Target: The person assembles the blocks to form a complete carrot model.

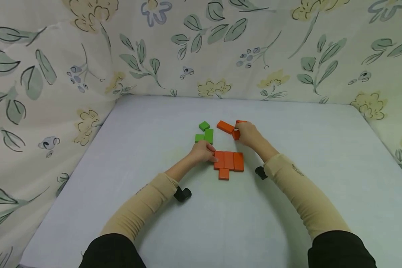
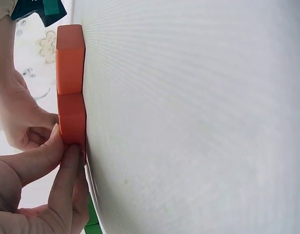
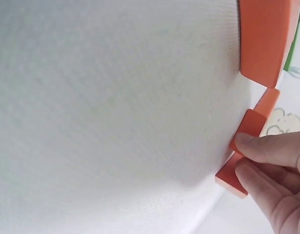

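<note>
Orange block trio (image 1: pixel 229 160), head view only

OK so I counted up your stuff. You've got two hands in there, one left hand (image 1: pixel 202 152) and one right hand (image 1: pixel 248 134). Orange blocks (image 1: pixel 225 127): seven that I can make out, four in the bunch closest to you (three larger, one small) plus three further back. Green blocks (image 1: pixel 209 136): three. So you're at ten blocks total, though your hands cover bits of the piles and I honestly can't tell if an extra is hiding. On your arms: two tan sleeves (image 1: pixel 305 193), two black sleeves (image 1: pixel 341 249), two black wrist gadgets (image 1: pixel 182 194). And one white table (image 1: pixel 174 119).
</note>
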{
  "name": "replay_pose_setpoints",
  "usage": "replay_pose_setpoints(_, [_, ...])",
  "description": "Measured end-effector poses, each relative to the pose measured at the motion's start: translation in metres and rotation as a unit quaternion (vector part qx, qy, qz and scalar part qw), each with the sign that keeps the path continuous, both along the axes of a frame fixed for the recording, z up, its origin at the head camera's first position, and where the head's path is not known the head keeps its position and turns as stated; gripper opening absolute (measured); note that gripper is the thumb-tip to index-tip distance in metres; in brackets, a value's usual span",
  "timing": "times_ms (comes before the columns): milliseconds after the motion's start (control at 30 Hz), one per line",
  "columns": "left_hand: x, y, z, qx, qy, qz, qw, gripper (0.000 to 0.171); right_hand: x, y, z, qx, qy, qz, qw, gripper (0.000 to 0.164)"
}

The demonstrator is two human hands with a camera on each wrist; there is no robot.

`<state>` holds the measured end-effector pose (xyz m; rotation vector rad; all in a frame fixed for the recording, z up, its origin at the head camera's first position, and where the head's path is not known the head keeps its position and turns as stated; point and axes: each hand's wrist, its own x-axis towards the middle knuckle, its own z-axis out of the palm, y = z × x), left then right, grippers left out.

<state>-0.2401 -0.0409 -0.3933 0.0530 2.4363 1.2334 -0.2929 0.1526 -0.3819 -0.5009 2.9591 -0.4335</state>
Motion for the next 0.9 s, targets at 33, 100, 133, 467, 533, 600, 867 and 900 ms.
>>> replay_pose_setpoints(33, [0.000,0.000,0.000,0.000,0.000,-0.001,1.0000,0.037,0.000,0.000,-0.001,0.000,-0.005,-0.002,1.000,0.033])
replay_pose_setpoints(100, [0.001,0.000,0.000,0.001,0.000,-0.004,1.0000,0.037,-0.001,0.002,-0.002,-0.002,-0.010,-0.007,1.000,0.033])
replay_pose_setpoints(133, [0.001,0.000,0.000,0.002,0.001,-0.005,1.0000,0.037,-0.001,0.003,-0.002,-0.005,-0.014,-0.011,1.000,0.033])
replay_pose_setpoints(467, [0.000,-0.001,-0.001,-0.016,0.010,-0.011,0.9998,0.034,0.014,0.017,0.008,-0.068,-0.030,-0.035,0.997,0.034])
replay_pose_setpoints(533, [0.000,-0.001,-0.001,-0.018,0.012,-0.014,0.9997,0.033,0.020,0.020,0.010,-0.086,-0.042,-0.042,0.994,0.036])
replay_pose_setpoints(600, [0.000,-0.001,-0.001,-0.019,0.013,-0.016,0.9996,0.033,0.028,0.024,0.012,-0.104,-0.056,-0.045,0.992,0.037])
replay_pose_setpoints(867, [0.000,-0.001,0.000,-0.025,0.013,-0.020,0.9994,0.035,0.077,0.026,0.024,-0.138,-0.093,0.006,0.986,0.034])
replay_pose_setpoints(900, [-0.001,-0.001,0.001,-0.027,0.012,-0.020,0.9994,0.035,0.083,0.025,0.024,-0.139,-0.095,0.015,0.986,0.033])
